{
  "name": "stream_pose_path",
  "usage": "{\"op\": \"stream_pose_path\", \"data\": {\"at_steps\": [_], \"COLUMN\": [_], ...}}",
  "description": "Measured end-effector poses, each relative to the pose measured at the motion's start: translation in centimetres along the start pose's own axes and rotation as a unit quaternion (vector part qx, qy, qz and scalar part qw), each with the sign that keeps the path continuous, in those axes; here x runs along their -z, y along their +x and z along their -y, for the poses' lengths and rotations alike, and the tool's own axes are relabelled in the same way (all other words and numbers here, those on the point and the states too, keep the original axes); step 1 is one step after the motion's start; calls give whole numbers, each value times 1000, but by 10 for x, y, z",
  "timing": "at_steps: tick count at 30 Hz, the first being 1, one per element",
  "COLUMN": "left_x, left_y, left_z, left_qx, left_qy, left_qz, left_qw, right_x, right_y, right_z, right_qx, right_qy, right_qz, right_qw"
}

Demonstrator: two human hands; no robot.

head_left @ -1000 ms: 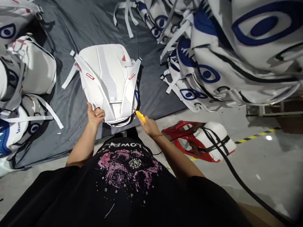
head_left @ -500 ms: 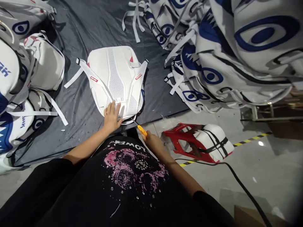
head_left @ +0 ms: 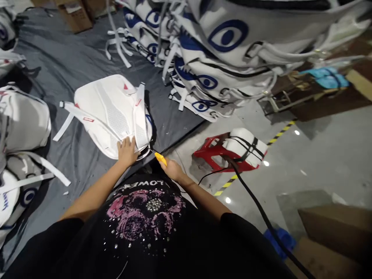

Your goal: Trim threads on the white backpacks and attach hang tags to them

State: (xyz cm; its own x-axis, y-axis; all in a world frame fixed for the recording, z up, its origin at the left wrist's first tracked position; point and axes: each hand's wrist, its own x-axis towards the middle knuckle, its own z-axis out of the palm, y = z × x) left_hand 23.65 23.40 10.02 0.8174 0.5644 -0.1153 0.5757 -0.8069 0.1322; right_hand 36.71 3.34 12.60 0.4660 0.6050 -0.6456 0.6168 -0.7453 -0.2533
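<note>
left hand [head_left: 127, 150] on white backpack [head_left: 112, 110] | right hand [head_left: 171, 169] holds yellow-handled tool [head_left: 160, 158] (tip at seam)

One head-worn camera looks steeply down, close over the person's own torso.

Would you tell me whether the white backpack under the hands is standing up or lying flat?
Lying flat: the white backpack rests back-panel up on the grey sheet.

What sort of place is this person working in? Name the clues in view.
Probably a bag factory or finishing workshop: stacks of identical eye-print backpacks, one white backpack spread on a grey floor sheet, and hazard tape on polished concrete.
</note>
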Motion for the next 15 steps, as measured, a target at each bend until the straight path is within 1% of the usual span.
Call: {"op": "stream_pose_path", "data": {"at_steps": [1, 2, 3, 4, 5, 6, 7, 8, 9, 10, 11, 12, 13, 14, 15], "left_x": [8, 17, 24, 31, 36, 39, 41, 42, 43, 45, 48, 52, 57, 62, 67], "left_y": [-1, -1, -1, 0, 1, 3, 4, 5, 6, 6, 6, 6, 5, 3, 2], "left_z": [-6, -13, -22, -32, -42, -50, -57, -61, -60, -56, -48, -36, -24, -10, 2], "left_qx": [-26, -79, -153, -230, -290, -318, -315, -287, -244, -195, -143, -84, -25, 32, 82], "left_qy": [-13, -28, -45, -66, -87, -106, -119, -125, -126, -126, -134, -152, -176, -202, -225], "left_qz": [-21, -37, -40, -24, 12, 60, 108, 144, 163, 166, 153, 125, 92, 57, 26], "left_qw": [999, 996, 986, 971, 953, 940, 935, 939, 948, 958, 969, 977, 980, 977, 971], "right_x": [3, 6, 11, 17, 24, 32, 41, 49, 56, 61, 61, 57, 48, 36, 20], "right_y": [-5, -10, -15, -19, -21, -22, -22, -20, -17, -15, -14, -14, -16, -20, -26], "right_z": [-1, -2, -1, -1, -1, -3, -8, -16, -27, -42, -57, -73, -87, -98, -104], "right_qx": [8, 22, 41, 62, 83, 106, 129, 153, 171, 174, 152, 101, 29, -48, -117], "right_qy": [15, 26, 35, 45, 57, 77, 111, 159, 216, 272, 310, 315, 291, 247, 195], "right_qz": [-1, 1, 5, 6, 8, 11, 9, -1, -19, -52, -91, -115, -113, -89, -34], "right_qw": [1000, 999, 999, 997, 995, 991, 985, 975, 961, 945, 934, 937, 949, 964, 973]}}
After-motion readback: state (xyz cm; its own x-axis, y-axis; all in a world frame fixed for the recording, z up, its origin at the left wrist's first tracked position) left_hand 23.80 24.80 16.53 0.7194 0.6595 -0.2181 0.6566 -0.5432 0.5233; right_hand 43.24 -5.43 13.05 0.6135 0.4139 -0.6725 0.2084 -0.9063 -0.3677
